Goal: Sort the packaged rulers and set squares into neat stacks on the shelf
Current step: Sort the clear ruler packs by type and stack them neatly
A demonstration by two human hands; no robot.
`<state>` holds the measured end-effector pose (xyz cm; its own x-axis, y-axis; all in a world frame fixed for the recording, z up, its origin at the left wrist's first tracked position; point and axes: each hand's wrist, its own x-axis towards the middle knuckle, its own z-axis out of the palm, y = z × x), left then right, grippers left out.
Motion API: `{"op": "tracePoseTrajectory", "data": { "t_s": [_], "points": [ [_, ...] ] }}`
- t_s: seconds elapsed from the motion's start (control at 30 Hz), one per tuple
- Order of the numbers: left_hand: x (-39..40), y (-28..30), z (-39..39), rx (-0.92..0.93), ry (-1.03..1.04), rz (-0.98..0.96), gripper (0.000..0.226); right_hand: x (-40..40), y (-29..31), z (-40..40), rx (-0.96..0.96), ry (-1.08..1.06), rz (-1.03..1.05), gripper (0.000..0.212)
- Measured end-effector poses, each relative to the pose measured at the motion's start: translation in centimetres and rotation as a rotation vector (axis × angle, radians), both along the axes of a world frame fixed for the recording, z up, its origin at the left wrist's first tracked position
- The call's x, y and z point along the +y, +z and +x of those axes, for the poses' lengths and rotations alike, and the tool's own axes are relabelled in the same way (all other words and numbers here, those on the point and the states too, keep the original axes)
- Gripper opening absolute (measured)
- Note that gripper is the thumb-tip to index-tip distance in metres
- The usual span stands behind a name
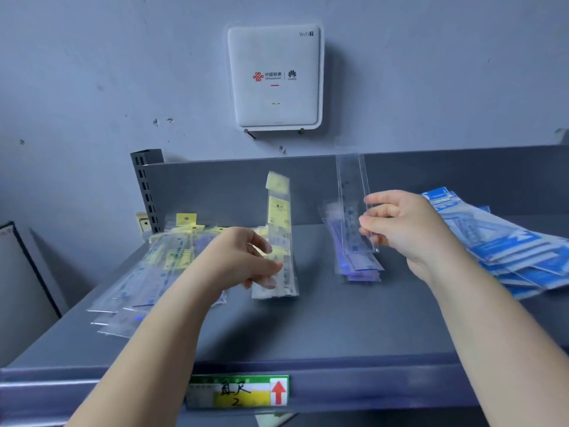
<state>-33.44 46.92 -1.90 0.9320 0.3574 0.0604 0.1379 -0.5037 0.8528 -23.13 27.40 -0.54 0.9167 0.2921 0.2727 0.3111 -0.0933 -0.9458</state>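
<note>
A yellow-tagged ruler pack [278,238] is gripped upright by the left hand [246,257] over the grey shelf [308,328]. A clear ruler [354,198] is pinched upright by the right hand [400,226] above a small stack [357,266]. Blue set-square packs [498,241] are fanned at the right; loose packs [147,272] are spread at the left.

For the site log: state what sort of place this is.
Probably a stationery shop or its stockroom: a grey metal shelf with a handwritten price label on its front edge, piles of packaged rulers and blue-packaged sets, and a wall-mounted WiFi router.
</note>
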Motion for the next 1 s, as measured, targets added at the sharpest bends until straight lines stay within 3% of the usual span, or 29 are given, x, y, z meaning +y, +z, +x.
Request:
{"op": "tracePoseTrajectory", "data": {
  "t_s": [0.2,0.4,0.5,0.77,1.0],
  "points": [
    [-0.2,-1.0,1.8,0.21,0.111,0.308,0.034,-0.7,-1.0,1.3,0.017,0.001,-0.148,0.03],
    [-0.1,-1.6,1.8,0.267,0.17,0.461,0.048,-0.3,-2.3,1.9,-0.111,-0.171,-0.586,0.043],
    [0.2,-1.8,1.6,0.239,0.215,0.527,0.045,-0.4,-2.4,1.7,-0.13,-0.232,-0.719,0.037],
    [3.4,-0.7,-2.4,-0.099,0.482,0.574,0.029,2.1,-1.2,-1.0,-0.351,-0.125,-0.636,0.025],
    [8.7,-1.6,-7.1,-0.002,0.585,0.58,0.045,8.5,-0.8,-5.8,-0.304,0.174,-0.639,0.029]
  ]
}}
